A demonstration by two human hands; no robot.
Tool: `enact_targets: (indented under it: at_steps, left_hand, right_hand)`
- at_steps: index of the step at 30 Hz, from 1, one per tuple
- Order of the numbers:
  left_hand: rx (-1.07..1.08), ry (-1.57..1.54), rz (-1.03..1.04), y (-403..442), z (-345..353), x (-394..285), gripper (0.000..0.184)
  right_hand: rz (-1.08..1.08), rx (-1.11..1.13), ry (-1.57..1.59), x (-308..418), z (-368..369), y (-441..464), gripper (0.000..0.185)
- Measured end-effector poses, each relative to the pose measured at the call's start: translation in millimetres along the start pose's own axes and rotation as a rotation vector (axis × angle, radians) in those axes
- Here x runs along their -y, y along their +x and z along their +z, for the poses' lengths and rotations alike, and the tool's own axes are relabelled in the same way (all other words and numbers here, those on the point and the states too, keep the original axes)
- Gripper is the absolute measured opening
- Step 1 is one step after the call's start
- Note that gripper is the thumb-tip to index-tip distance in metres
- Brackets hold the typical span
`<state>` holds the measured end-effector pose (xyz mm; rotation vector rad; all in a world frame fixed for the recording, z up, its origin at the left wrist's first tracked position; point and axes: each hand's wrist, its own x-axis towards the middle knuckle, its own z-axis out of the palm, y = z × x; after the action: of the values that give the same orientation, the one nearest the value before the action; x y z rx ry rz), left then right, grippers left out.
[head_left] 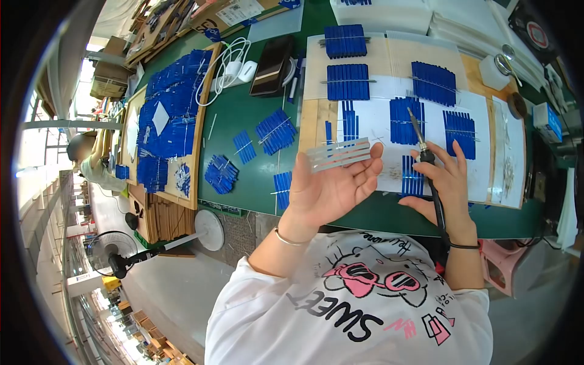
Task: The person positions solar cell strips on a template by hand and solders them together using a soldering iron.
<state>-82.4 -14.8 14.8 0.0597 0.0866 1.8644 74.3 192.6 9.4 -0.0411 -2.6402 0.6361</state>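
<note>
My left hand (333, 193) is palm up, with several thin, pale silvery strips (340, 154) lying across it between thumb and fingertips. In my right hand (447, 182) is a soldering iron (426, 154), its tip pointing away from me and its cord running back over the wrist. The thumb is stretched out to the side, near a small row of blue strips (412, 175) on the white sheet. Just beyond the iron's tip lies a wider blue bundle (401, 121) crossed by thin wires. Another blue group (350, 125) lies behind my left hand.
A wooden tray (199, 134) heaped with blue pieces (173, 103) stands at left. A phone (272, 66) and a white cable (228, 70) lie on the green table (243, 112). Wired blue bundles (434, 83) are at the back. A fan (115, 254) and a person (97, 164) are at far left.
</note>
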Motion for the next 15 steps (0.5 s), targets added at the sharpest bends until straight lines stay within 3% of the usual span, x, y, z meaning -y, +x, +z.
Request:
enact_targets:
  at_steps: [12,15]
  left_hand:
    - [0.067,-0.042,-0.018,0.4,0.1,2.1,0.111]
    - [-0.046,0.177,-0.022,0.5,6.3,-1.1,0.107]
  right_hand:
    - [0.017,0.001,-0.037,0.5,-2.7,-3.0,0.058]
    - [0.037,-0.008,-0.044,0.5,-4.9,-2.7,0.058]
